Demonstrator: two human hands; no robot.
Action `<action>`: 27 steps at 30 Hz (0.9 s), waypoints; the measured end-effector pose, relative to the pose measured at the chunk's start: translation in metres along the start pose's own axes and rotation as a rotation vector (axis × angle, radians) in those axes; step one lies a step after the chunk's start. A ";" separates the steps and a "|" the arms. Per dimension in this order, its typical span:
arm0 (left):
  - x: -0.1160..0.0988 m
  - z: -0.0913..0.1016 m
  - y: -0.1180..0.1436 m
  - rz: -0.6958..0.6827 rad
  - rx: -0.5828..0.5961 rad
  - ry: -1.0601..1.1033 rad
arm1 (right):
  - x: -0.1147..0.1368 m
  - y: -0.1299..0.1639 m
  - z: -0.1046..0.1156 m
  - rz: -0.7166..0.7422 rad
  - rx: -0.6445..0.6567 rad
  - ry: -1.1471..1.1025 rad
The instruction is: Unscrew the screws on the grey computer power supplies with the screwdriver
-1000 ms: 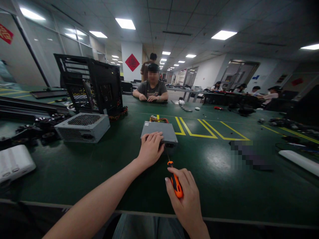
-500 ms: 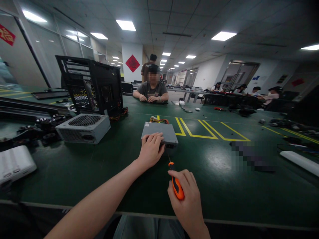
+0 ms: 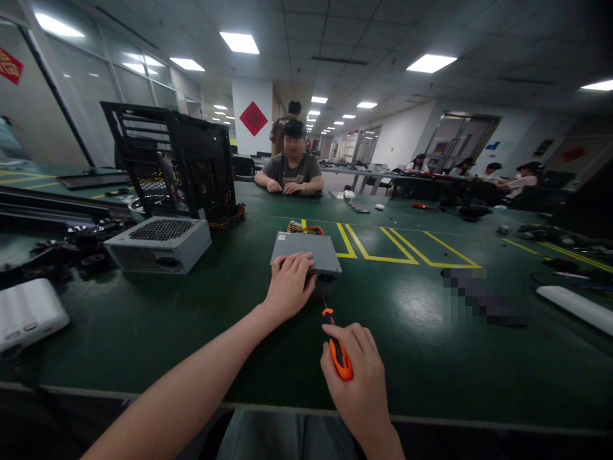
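A flat grey computer power supply (image 3: pixel 309 246) lies in front of me, its cable bundle (image 3: pixel 304 227) behind it. My left hand (image 3: pixel 290 287) grips its near left side, fingers across the top and thumb at the front. In my right hand (image 3: pixel 359 370) is an orange and black screwdriver (image 3: pixel 341 359), held closed between thumb and fingers. The screwdriver's thin shaft points up toward the near face of the unit. Whether the tip touches a screw is too small to tell.
To the left stand a second power supply (image 3: pixel 160 243) and an open black PC case (image 3: pixel 177 163). A white box-shaped device (image 3: pixel 31 313) lies at the near left. Yellow tape (image 3: pixel 383 260) marks the green table. A person (image 3: pixel 290 169) sits opposite, hands on the table.
The view has shifted very slightly. Both hands, the screwdriver and the power supply keep nearly the same positions relative to each other.
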State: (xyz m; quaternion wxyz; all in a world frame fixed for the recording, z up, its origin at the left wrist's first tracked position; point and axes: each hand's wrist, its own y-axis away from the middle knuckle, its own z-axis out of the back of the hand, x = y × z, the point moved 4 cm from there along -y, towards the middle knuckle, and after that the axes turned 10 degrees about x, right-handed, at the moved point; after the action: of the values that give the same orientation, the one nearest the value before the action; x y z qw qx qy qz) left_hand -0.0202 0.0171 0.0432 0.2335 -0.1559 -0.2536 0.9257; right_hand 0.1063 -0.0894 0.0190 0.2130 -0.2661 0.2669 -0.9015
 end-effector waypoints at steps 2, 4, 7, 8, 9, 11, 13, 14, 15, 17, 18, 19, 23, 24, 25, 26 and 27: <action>0.000 0.000 0.000 0.001 -0.002 -0.003 | 0.000 0.000 0.000 0.003 0.017 0.018; 0.000 -0.001 0.000 0.002 -0.004 -0.005 | 0.000 -0.001 0.000 -0.003 0.036 0.008; 0.000 -0.001 0.000 0.001 -0.006 -0.007 | -0.001 0.000 -0.001 -0.028 0.072 -0.030; 0.000 -0.001 0.000 0.001 -0.004 -0.008 | -0.002 0.001 -0.001 -0.041 0.072 -0.045; 0.000 -0.001 0.001 0.001 -0.002 -0.008 | -0.003 0.001 0.000 -0.055 0.063 -0.060; 0.000 -0.001 0.000 0.002 0.003 -0.009 | -0.004 0.002 0.001 -0.089 0.036 -0.092; 0.000 -0.001 0.000 0.003 0.008 -0.008 | -0.005 0.002 0.001 -0.119 0.017 -0.125; 0.000 -0.001 0.000 0.003 0.011 -0.008 | -0.006 0.002 0.001 -0.125 0.009 -0.135; 0.000 0.000 0.000 0.003 0.012 -0.008 | -0.005 0.002 0.001 -0.121 0.004 -0.137; 0.000 0.000 0.000 0.002 0.009 -0.008 | -0.004 0.001 0.000 -0.091 -0.004 -0.117; 0.000 0.000 0.000 0.003 0.007 -0.009 | -0.004 0.001 0.000 -0.071 -0.005 -0.096; 0.000 0.000 0.000 0.003 0.005 -0.011 | -0.003 0.000 0.000 -0.053 -0.001 -0.073; 0.000 -0.002 0.000 -0.001 0.003 -0.016 | -0.002 -0.001 0.000 -0.024 0.018 -0.014; 0.000 -0.002 0.000 0.000 0.002 -0.016 | -0.002 -0.001 0.001 -0.023 0.023 -0.012; 0.000 -0.002 0.000 0.000 0.003 -0.017 | -0.002 -0.001 0.001 -0.025 0.028 -0.015; 0.000 -0.002 0.000 0.001 0.004 -0.017 | -0.002 -0.001 0.002 -0.029 0.033 -0.022; 0.000 -0.001 0.000 0.002 0.005 -0.016 | -0.002 -0.001 0.002 -0.039 0.038 -0.033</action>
State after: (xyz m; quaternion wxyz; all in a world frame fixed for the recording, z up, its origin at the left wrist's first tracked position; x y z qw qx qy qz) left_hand -0.0198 0.0176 0.0419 0.2308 -0.1481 -0.2528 0.9279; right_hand 0.1082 -0.0882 0.0205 0.2048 -0.2818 0.2410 -0.9059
